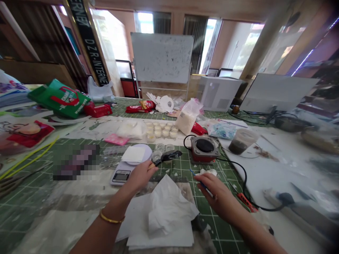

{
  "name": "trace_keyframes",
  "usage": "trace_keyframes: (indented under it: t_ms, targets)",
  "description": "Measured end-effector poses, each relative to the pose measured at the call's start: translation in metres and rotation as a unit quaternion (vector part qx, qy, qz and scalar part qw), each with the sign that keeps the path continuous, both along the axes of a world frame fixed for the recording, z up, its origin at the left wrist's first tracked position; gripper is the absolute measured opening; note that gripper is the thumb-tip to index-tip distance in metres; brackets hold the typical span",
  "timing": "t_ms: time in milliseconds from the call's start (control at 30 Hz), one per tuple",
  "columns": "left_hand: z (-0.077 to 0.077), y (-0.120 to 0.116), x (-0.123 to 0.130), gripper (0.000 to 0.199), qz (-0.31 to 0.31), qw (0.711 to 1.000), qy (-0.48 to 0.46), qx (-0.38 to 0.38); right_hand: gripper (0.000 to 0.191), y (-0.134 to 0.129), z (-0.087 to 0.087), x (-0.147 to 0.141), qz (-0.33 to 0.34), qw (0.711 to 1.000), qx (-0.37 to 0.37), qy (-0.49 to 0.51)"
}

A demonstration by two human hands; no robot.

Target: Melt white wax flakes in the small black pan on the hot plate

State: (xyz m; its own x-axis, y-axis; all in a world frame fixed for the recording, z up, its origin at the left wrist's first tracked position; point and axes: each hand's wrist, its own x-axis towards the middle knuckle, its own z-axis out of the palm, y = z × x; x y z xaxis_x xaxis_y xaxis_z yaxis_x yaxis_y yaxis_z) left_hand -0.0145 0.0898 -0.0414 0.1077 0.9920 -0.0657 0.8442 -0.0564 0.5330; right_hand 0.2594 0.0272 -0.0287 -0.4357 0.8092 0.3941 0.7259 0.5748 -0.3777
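My left hand (141, 175) is closed round the light handle of a black-headed spoon (171, 155), held level above small clear cups (158, 155). Beside that hand is a white kitchen scale (119, 178) with a folded white sheet on its pan. In my right hand (215, 192) is a thin blue stick (203, 185); whether it is a brush or a pen I cannot tell. A piece of white tissue lies just behind those fingers. Between my forearms, a crumpled white tissue (169, 208) rests on a stack of white paper (161, 241).
A small red electric hotplate (203, 150) with a black cable stands right of centre. Behind the scale are several cups of pale wax-like filling (162, 129) and a bag of white granules (188, 118). A plastic tub with dark contents (240, 143) and a power strip (296, 211) lie to the right.
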Motion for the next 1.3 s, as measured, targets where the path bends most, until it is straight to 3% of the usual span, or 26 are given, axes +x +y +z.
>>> trace_keyframes:
  t_ms: [333,667,900,1300]
  targets:
    - [-0.005,-0.008,0.005,0.021,0.038,0.998,0.049,-0.002,0.049,0.021,-0.030,-0.003,-0.045,0.987,-0.036,-0.147]
    - [-0.020,-0.012,0.006,0.023,0.030,0.999,0.025,-0.006,0.035,0.029,-0.047,-0.004,-0.038,0.992,-0.021,-0.122]
    - [-0.020,-0.012,0.010,0.023,0.036,0.999,0.010,-0.005,0.036,0.028,-0.057,-0.002,-0.033,0.993,-0.022,-0.112]
    - [-0.019,-0.014,0.012,0.022,0.036,0.999,0.034,0.006,0.038,0.026,-0.054,-0.007,-0.031,0.989,-0.082,-0.115]
